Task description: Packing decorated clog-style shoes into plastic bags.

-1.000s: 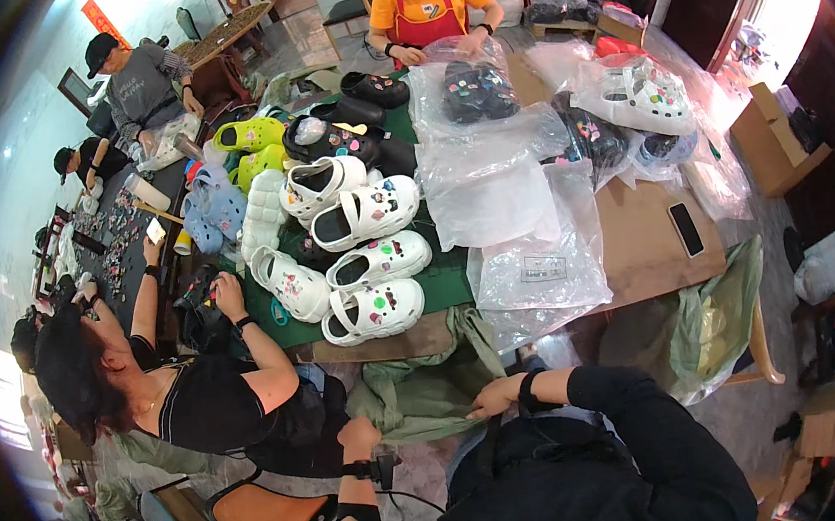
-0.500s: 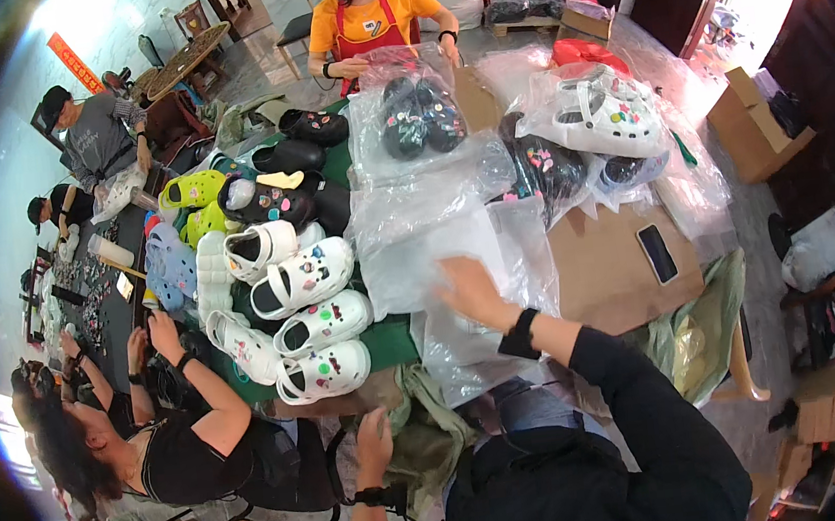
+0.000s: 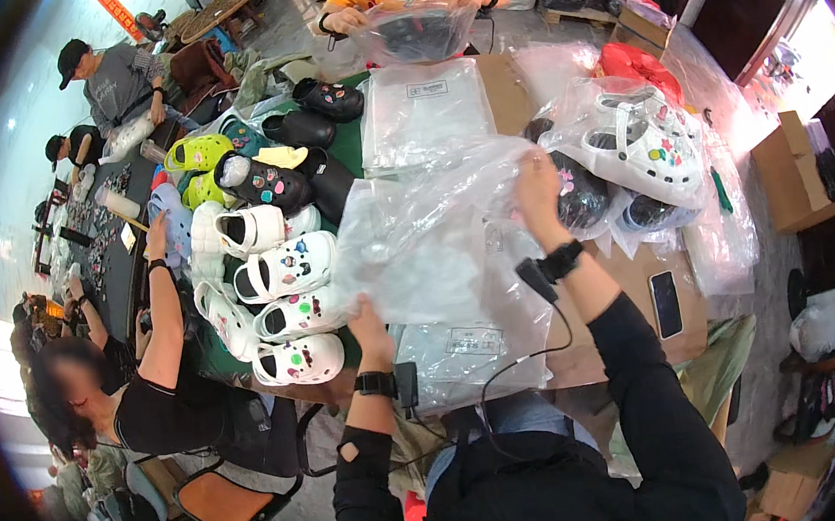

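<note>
Raised since a moment ago, both hands (left (image 3: 372,327), right (image 3: 538,189)) grip a crinkled clear plastic bag (image 3: 436,239) beside white foam clogs (image 3: 288,268).

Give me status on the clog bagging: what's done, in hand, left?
Done: bagged white clogs and dark ones lie on the right. In hand: left hand and right hand hold up an empty clear bag. Left: a row of loose white clogs plus dark and green ones, with flat bags stacked behind.
</note>
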### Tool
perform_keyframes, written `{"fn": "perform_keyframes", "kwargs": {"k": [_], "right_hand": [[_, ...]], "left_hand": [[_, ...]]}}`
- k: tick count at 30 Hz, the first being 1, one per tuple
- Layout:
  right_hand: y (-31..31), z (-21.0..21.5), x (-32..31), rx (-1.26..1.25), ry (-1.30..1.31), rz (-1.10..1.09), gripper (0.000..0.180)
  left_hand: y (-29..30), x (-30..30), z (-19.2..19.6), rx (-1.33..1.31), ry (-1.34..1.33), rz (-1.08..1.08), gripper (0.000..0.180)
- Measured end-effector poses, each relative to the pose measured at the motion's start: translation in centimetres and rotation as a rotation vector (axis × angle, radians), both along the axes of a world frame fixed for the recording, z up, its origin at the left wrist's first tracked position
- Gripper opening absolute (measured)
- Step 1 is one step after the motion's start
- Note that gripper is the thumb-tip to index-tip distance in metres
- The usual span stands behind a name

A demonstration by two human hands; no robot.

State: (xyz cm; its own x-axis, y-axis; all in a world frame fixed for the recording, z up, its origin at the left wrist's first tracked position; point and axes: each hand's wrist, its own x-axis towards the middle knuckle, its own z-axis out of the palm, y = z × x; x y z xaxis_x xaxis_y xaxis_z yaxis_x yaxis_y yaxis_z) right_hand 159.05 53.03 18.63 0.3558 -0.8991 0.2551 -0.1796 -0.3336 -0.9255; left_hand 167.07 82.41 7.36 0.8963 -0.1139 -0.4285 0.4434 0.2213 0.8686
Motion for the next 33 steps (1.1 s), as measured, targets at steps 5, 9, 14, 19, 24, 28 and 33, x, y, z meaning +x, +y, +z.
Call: {"fn": "perform_keyframes", "kwargs": {"k": [5, 9, 14, 19, 24, 28, 33], "right_hand": [[-2.1, 0.1, -5.3, 0.956, -0.490, 0.249, 0.037], [2.2, -1.0, -8.9, 1.184, -0.540, 0.648, 0.036], [6.1, -3.5, -12.9, 1.098, -0.339, 0.558, 0.034], [8.4, -6.9, -18.0, 1.136, -0.229, 0.393, 0.029], [11.8, -9.3, -21.9, 1.038, 0.107, 0.091, 0.024], [14.0, -9.5, -23.1, 0.880, 0.167, 0.015, 0.024], [14.6, -8.7, -21.6, 1.213, -0.065, 0.298, 0.026]], "left_hand": [[-0.9, -1.2, 10.8, 0.727, -0.301, -0.334, 0.046], [-2.5, -4.0, 15.2, 0.565, -1.543, -0.454, 0.037], [-3.3, -8.9, 16.5, 0.715, -1.838, -0.990, 0.047], [-1.7, -10.7, 12.3, 0.780, -1.840, -1.212, 0.054], [-0.8, -12.0, 9.0, 0.813, -1.666, -1.279, 0.057], [-0.7, -12.5, 8.6, 0.724, -1.521, -1.309, 0.062], [-0.8, -13.6, 8.2, 0.624, -1.579, -1.325, 0.065]]}}
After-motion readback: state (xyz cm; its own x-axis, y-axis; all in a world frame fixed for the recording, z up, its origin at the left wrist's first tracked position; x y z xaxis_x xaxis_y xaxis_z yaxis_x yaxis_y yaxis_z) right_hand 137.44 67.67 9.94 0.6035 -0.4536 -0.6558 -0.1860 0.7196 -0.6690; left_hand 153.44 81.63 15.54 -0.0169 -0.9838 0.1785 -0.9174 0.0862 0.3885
